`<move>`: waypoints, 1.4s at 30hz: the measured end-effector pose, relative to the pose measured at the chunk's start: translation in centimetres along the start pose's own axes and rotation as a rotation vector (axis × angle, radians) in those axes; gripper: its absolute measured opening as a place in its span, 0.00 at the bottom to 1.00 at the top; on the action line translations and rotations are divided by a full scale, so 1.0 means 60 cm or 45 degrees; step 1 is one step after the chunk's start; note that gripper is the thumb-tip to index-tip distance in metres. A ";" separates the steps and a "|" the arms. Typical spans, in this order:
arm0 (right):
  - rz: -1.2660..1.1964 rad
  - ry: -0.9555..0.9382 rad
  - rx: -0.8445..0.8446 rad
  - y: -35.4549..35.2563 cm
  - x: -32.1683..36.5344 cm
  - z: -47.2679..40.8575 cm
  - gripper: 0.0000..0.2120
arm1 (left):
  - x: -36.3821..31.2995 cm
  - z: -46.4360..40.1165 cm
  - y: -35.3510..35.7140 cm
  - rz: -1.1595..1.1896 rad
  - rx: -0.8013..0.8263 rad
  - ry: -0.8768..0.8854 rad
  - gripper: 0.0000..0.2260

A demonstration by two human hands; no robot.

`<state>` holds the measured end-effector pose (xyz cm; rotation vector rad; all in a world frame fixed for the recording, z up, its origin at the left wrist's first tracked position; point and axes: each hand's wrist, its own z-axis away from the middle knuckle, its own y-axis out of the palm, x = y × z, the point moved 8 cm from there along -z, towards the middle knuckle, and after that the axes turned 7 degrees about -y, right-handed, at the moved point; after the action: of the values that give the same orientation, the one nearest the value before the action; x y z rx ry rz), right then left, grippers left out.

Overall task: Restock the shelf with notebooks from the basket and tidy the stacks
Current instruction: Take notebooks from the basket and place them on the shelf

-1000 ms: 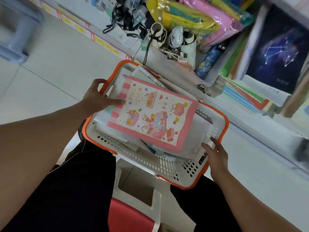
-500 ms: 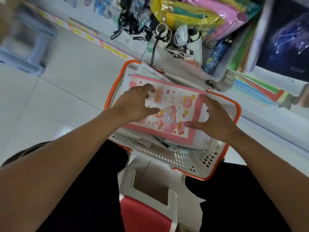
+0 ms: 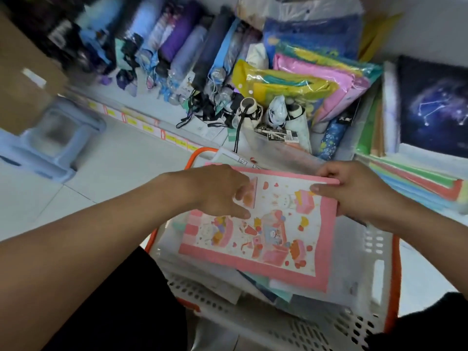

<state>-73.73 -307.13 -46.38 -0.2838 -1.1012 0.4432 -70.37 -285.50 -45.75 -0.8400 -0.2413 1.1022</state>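
A white basket with an orange rim [image 3: 379, 272] rests on my lap and holds several notebooks. The top one is a pink notebook with cartoon pictures [image 3: 268, 239]. My left hand [image 3: 217, 191] grips its far left corner, thumb on the cover and fingers curled over the edge. My right hand [image 3: 354, 191] pinches its far right corner, thumb on top and fingers wrapped behind the edge. The notebook's far edge is tilted up off the pile. A stack of coloured notebooks [image 3: 415, 183] lies on the low shelf to the right, below a dark starry notebook [image 3: 438, 107] standing upright.
The low shelf [image 3: 152, 110] ahead carries folded umbrellas [image 3: 182, 49] and bagged raincoats [image 3: 304, 79]. A clear bin [image 3: 283, 148] stands just beyond the basket. A blue plastic stool [image 3: 53, 140] and a cardboard box [image 3: 22, 79] stand on the tiled floor at left.
Both hands left the basket rim, moved onto the pink notebook and now hold its far corners. The notebook's far edge has lifted. My view has tilted up toward the shelf.
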 end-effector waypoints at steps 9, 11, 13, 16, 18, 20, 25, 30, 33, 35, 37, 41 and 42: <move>-0.724 0.071 -0.310 -0.061 0.042 0.036 0.08 | -0.001 0.088 -0.045 0.629 0.042 -0.354 0.24; -0.843 0.073 -0.324 -0.055 0.040 0.042 0.09 | 0.029 0.096 -0.058 0.962 -0.163 -0.430 0.27; -0.967 0.082 -0.301 -0.037 0.043 0.046 0.07 | 0.039 0.107 -0.075 1.341 -0.378 -0.342 0.21; -1.114 0.099 -0.035 0.019 0.062 0.059 0.05 | 0.029 0.122 -0.080 1.956 -0.472 -0.137 0.13; -1.113 0.077 0.099 0.050 0.070 0.068 0.07 | 0.037 0.130 -0.073 2.105 -0.571 -0.123 0.13; -0.924 0.046 0.131 0.061 0.068 0.074 0.08 | 0.057 0.139 -0.066 1.987 -0.704 -0.210 0.14; 0.213 -0.149 0.036 0.052 0.041 0.054 0.13 | 0.062 0.153 -0.073 1.633 -0.833 -0.206 0.22; 0.630 -0.244 0.272 0.084 0.011 0.047 0.45 | 0.036 0.163 -0.106 1.226 -0.973 -0.059 0.32; 0.719 -0.249 0.251 0.088 -0.026 0.031 0.53 | 0.026 0.170 -0.121 1.136 -1.050 -0.013 0.38; 0.748 -0.261 0.164 0.082 -0.035 0.021 0.51 | 0.026 0.168 -0.123 1.106 -1.067 -0.025 0.41; 0.751 -0.284 0.081 0.066 -0.028 0.016 0.38 | 0.027 0.166 -0.121 1.045 -1.076 -0.065 0.41; 0.749 -0.448 0.131 0.038 0.015 0.017 0.17 | 0.043 0.164 -0.122 1.015 -1.090 -0.112 0.26; 0.754 -0.514 0.127 0.028 0.038 0.024 0.17 | 0.049 0.164 -0.123 1.040 -1.083 -0.122 0.25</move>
<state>-74.51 -304.58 -44.68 -0.4462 -1.3773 1.1158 -69.42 -279.68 -34.56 -1.7343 -0.4857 1.8441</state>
